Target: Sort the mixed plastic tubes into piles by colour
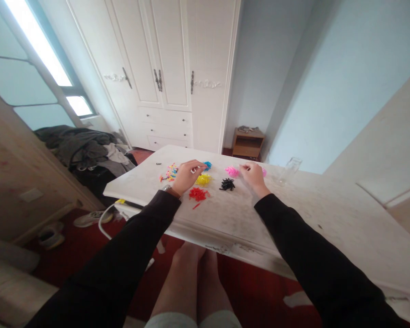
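Head view: left hand (187, 176), fingers drawn into a pinch beside the blue pile (207, 166); right hand (254, 175), likewise pinched, at the pink pile (231, 171). Cannot tell whether either grips a piece. Nearer the body on the worktop (345, 223): yellow pile (202, 181), red pile (198, 194), black pile (228, 184). Mixed-colour pieces (171, 173) left of the left hand; clear glass container (289, 171) beyond the right. Judgement: pieces this small want light fingertip pinches, wrists lifted so neighbouring piles stay separate.
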The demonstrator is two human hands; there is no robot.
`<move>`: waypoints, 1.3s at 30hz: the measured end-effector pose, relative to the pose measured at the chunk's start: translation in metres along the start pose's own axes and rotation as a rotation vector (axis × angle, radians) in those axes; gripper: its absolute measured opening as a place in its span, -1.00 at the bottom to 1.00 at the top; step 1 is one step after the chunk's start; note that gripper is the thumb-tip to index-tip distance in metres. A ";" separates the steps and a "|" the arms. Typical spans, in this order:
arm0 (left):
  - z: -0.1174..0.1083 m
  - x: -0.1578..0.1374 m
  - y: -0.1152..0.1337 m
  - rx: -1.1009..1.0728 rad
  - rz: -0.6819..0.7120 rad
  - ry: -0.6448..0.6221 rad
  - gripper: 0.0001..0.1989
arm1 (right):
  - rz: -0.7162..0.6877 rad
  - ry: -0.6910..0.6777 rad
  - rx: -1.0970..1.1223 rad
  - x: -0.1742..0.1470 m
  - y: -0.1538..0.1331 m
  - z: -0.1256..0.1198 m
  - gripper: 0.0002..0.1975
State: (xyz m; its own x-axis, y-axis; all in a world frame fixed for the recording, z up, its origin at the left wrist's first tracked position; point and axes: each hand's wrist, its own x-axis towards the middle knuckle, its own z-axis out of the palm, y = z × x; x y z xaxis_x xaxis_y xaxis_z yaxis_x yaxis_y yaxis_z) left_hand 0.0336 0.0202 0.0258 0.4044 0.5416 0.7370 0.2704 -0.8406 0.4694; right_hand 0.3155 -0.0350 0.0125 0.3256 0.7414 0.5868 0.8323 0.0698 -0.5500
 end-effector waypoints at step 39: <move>0.002 0.004 -0.009 0.062 -0.077 0.014 -0.83 | -0.375 -0.050 0.094 -0.021 -0.076 -0.011 -0.83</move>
State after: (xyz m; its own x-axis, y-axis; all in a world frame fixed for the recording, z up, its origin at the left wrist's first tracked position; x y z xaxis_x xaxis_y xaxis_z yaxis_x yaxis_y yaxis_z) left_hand 0.0341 0.0299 0.0236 0.3679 0.6039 0.7071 0.3536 -0.7941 0.4943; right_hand 0.2503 -0.0632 0.0492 -0.0175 0.6842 0.7291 0.8439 0.4012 -0.3562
